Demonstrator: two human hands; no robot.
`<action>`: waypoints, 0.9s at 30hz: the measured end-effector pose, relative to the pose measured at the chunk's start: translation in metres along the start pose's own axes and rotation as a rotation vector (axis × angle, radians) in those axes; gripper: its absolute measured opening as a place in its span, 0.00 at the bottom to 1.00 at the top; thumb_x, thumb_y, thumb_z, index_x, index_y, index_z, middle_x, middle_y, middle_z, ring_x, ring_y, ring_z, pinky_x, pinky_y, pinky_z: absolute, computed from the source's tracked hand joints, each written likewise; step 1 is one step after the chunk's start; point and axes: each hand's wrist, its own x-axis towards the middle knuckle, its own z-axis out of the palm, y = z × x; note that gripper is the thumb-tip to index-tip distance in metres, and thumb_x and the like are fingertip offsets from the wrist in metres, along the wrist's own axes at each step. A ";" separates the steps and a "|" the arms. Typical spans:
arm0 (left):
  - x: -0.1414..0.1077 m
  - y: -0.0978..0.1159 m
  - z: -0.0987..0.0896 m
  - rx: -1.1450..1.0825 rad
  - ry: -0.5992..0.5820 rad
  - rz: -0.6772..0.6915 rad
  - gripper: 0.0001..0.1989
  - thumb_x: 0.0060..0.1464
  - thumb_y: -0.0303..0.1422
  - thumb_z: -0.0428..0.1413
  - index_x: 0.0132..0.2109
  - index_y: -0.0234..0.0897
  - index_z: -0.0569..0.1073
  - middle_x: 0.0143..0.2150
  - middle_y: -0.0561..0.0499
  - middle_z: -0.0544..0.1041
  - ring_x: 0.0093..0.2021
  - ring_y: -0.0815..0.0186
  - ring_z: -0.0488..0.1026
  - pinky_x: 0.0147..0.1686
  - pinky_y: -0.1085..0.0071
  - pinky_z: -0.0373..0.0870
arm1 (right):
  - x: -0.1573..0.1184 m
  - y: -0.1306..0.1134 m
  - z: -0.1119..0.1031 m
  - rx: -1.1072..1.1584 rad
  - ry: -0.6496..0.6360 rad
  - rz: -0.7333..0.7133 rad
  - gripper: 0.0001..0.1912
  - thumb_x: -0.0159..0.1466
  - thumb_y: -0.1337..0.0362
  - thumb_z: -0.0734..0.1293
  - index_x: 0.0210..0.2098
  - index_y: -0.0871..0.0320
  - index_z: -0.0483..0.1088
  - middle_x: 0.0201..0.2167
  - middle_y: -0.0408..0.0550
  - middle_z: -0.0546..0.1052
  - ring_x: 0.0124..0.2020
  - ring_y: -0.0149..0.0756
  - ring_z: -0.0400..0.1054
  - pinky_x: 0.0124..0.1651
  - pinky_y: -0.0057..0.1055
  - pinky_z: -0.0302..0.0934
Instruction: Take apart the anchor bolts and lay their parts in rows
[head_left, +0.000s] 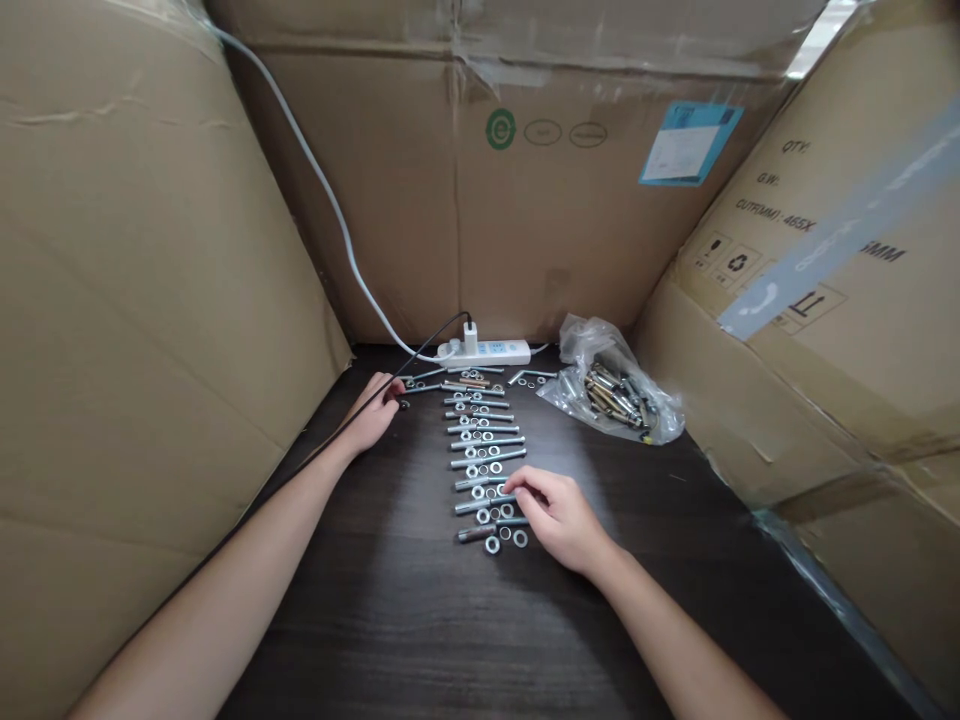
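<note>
- Reading the layout: metal bolts [486, 462] lie in a ladder-like column on the dark counter [375, 620], running away from the person, each one's long axis roughly crosswise, left to right.
- Nuts [492, 545] and washers [520, 539] sit between the bolts, flat on the surface.
- Right hand [559, 515] is at the column's near part, on its right side; bolts there lie to its left, and it is clearly the nearer hand to them.
- Pose: right forearm comes in from lower right, palm down, fingers curled and close together, tips over the right ends of the bolts and a washer. Grip looks narrow; cannot tell whether anything is pinched.
- Left hand [373, 415] is at the far end, left of the column, beside a few outlying bolts that lie to its right.
- Pose: left forearm reaches long from lower left, fingers bent inward. Tips partly hidden; cannot tell if they hold a piece.
- Behind the far end: white power strip [506, 352]. To the right of it, a clear bag [611, 390] with more metal parts, well apart from both hands.
</note>
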 end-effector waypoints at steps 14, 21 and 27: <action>-0.053 0.035 0.002 0.416 -0.054 -0.009 0.20 0.49 0.23 0.45 0.51 0.34 0.65 0.47 0.45 0.68 0.51 0.58 0.65 0.54 0.62 0.60 | -0.003 -0.005 0.003 -0.016 -0.009 -0.031 0.10 0.62 0.70 0.58 0.34 0.57 0.71 0.27 0.42 0.74 0.26 0.30 0.63 0.30 0.25 0.53; -0.050 0.041 0.008 0.602 -0.067 -0.076 0.22 0.51 0.26 0.46 0.54 0.34 0.65 0.48 0.42 0.67 0.51 0.54 0.65 0.55 0.56 0.59 | -0.004 -0.006 0.003 -0.031 -0.001 -0.043 0.10 0.61 0.70 0.58 0.34 0.57 0.71 0.26 0.41 0.74 0.26 0.30 0.63 0.30 0.25 0.53; -0.048 0.043 0.007 0.627 -0.079 -0.069 0.25 0.51 0.27 0.46 0.59 0.35 0.61 0.53 0.42 0.64 0.53 0.53 0.63 0.56 0.56 0.58 | -0.005 -0.009 0.002 -0.014 -0.016 -0.044 0.10 0.62 0.70 0.58 0.34 0.57 0.71 0.26 0.41 0.73 0.25 0.29 0.62 0.30 0.25 0.52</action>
